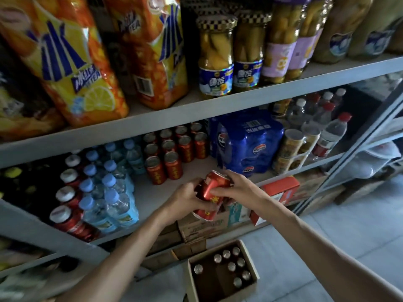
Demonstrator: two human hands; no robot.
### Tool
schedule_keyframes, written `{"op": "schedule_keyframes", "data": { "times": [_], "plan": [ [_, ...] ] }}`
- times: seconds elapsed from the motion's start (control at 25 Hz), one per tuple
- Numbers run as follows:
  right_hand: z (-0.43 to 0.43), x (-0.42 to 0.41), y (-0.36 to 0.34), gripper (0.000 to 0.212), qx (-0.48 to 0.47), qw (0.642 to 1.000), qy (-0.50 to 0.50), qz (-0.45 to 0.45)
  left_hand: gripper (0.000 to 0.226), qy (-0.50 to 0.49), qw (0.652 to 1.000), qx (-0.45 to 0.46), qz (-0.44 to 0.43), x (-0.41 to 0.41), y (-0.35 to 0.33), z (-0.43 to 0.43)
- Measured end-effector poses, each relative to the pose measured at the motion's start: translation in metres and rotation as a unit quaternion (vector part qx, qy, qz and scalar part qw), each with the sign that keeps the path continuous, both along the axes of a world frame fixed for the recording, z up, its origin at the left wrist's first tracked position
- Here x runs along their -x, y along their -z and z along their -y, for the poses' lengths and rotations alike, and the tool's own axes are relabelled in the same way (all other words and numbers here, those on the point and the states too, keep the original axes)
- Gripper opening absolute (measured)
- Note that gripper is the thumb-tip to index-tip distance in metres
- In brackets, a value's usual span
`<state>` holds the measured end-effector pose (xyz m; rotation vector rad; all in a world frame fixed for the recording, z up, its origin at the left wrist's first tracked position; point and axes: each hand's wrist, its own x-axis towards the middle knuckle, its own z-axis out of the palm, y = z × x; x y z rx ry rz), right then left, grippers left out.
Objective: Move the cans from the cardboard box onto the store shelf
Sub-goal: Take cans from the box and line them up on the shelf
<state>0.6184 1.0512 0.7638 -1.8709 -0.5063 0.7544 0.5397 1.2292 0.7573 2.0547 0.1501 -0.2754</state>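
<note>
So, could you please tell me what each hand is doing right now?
Left hand: closed, holding the lower red can.
Right hand: closed, holding the upper red can.

1. Held cans [214, 188]: red, with yellow star marks.
2. Shelved cans [165, 155]: red, gold lettering, silver tops.
3. Cardboard box [194, 289]: plain brown.
4. Boxed cans [232, 267]: silver tops.
5. Shelf [218, 110]: pale grey.
6. Multipack [248, 144]: deep blue, with red-white-blue roundels.
7. Tea packs [72, 68]: orange-yellow, blue characters, lemon-slice print.
8. Jar lids [216, 22]: black-and-gold chequer.
</note>
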Motion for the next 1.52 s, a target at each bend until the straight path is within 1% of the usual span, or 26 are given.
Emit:
{"op": "schedule_keyframes", "data": {
  "times": [0.12, 0.16, 0.24, 0.28, 0.36, 0.44, 0.52, 0.6, 0.68, 0.72, 0.76, 0.8, 0.84, 0.88, 0.96, 1.0, 1.08, 1.16, 1.32, 1.44, 1.52],
  "plan": [
    [-0.024, -0.015, 0.011, 0.042, -0.039, 0.998, 0.004, -0.041, 0.070, -0.006, 0.999, 0.048, -0.008, -0.012, 0.013, -0.032],
    [-0.030, -0.021, 0.014, 0.041, -0.053, 0.997, 0.000, -0.063, 0.070, -0.003, 0.998, 0.061, -0.016, -0.016, 0.016, -0.042],
    [-0.037, -0.032, 0.018, 0.048, -0.076, 0.991, -0.004, -0.106, 0.065, -0.002, 0.997, 0.074, -0.032, -0.024, 0.020, -0.056],
    [-0.042, -0.037, 0.020, 0.052, -0.074, 0.992, -0.010, -0.102, 0.065, -0.005, 0.997, 0.076, -0.034, -0.027, 0.023, -0.060],
    [-0.052, -0.046, 0.025, 0.054, -0.046, 0.997, -0.033, -0.051, 0.065, -0.013, 0.996, 0.081, -0.039, -0.033, 0.029, -0.063],
    [-0.062, -0.055, 0.032, 0.052, -0.024, 0.998, -0.052, 0.006, 0.069, -0.025, 0.996, 0.078, -0.031, -0.037, 0.037, -0.063],
    [-0.069, -0.064, 0.036, 0.048, 0.003, 0.998, -0.062, 0.034, 0.072, -0.033, 0.998, 0.060, -0.010, -0.041, 0.046, -0.057],
    [-0.072, -0.072, 0.040, 0.048, 0.036, 0.994, -0.073, 0.067, 0.069, -0.055, 0.998, 0.025, -0.006, -0.044, 0.053, -0.051],
    [-0.077, -0.080, 0.048, 0.052, 0.062, 0.986, -0.083, 0.128, 0.068, -0.086, 0.996, -0.015, -0.017, -0.043, 0.063, -0.052],
    [-0.080, -0.084, 0.052, 0.058, 0.074, 0.981, -0.085, 0.157, 0.074, -0.084, 0.994, -0.058, -0.033, -0.040, 0.072, -0.055],
    [-0.082, -0.089, 0.057, 0.063, 0.087, 0.977, -0.082, 0.176, 0.087, -0.068, 0.987, -0.133, -0.053, -0.037, 0.081, -0.060],
    [-0.084, -0.095, 0.063, 0.065, 0.096, 0.976, -0.074, 0.180, 0.099, -0.040, 0.970, -0.225, -0.082, -0.033, 0.090, -0.065],
    [-0.087, -0.100, 0.066, 0.065, 0.096, 0.978, -0.066, 0.173, 0.108, -0.011, 0.946, -0.302, -0.121, -0.031, 0.099, -0.072],
    [-0.090, -0.105, 0.069, 0.064, 0.085, 0.982, -0.060, 0.160, 0.113, 0.006, 0.924, -0.344, -0.168, -0.029, 0.106, -0.078],
    [-0.101, -0.114, 0.073, 0.061, 0.046, 0.987, -0.058, 0.141, 0.116, 0.015, 0.904, -0.354, -0.239, -0.031, 0.114, -0.086],
    [-0.107, -0.118, 0.075, 0.060, 0.035, 0.988, -0.056, 0.141, 0.118, 0.019, 0.899, -0.356, -0.255, -0.034, 0.116, -0.088],
    [-0.120, -0.123, 0.082, 0.060, 0.033, 0.985, -0.048, 0.164, 0.117, 0.027, 0.889, -0.372, -0.265, -0.041, 0.117, -0.089],
    [-0.130, -0.129, 0.091, 0.061, 0.028, 0.984, -0.044, 0.168, 0.116, 0.033, 0.884, -0.374, -0.277, -0.045, 0.117, -0.090],
    [-0.138, -0.132, 0.107, 0.068, 0.016, 0.981, -0.049, 0.189, 0.117, 0.034, 0.885, -0.380, -0.266, -0.047, 0.122, -0.091],
    [-0.138, -0.125, 0.122, 0.073, 0.002, 0.981, 0.017, 0.194, 0.115, 0.042, 0.893, -0.374, -0.246, -0.044, 0.123, -0.093],
    [-0.136, -0.116, 0.132, 0.082, -0.002, 0.981, 0.062, 0.185, 0.113, 0.057, 0.895, -0.366, -0.248, -0.045, 0.118, -0.092]
  ]
}}
